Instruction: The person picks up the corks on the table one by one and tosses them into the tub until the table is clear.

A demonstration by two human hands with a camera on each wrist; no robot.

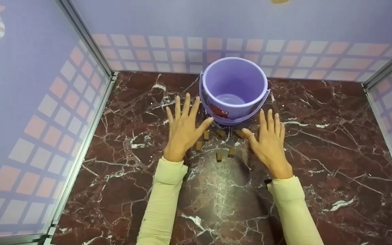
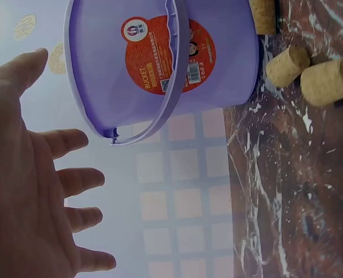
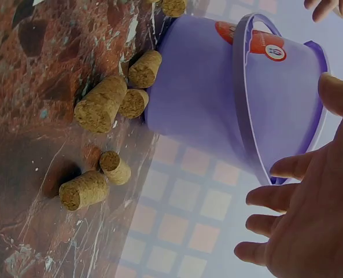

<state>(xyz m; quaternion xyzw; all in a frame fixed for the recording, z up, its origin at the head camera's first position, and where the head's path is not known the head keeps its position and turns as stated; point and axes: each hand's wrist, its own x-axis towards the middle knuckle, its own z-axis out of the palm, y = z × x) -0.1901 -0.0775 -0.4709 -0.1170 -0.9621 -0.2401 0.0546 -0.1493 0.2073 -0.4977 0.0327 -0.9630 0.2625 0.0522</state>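
A purple bucket (image 1: 235, 81) stands upright near the back wall, its handle hanging down at the front. Several corks (image 1: 219, 156) lie scattered before it; the right wrist view shows one cork (image 3: 100, 104) close up. To the left of the bucket is my left hand (image 1: 183, 131), fingers straight and spread, holding nothing. My right hand (image 1: 269, 143) is on the other side, lower right of the bucket, with fingers extended and nothing in its grasp. In the left wrist view the bucket's red label (image 2: 170, 55) shows.
The dark red marble-patterned tabletop (image 1: 318, 149) spreads around the bucket. A tiled-print back panel (image 1: 175, 20) and side panels (image 1: 22, 112) with metal edges enclose it on the left, rear and right.
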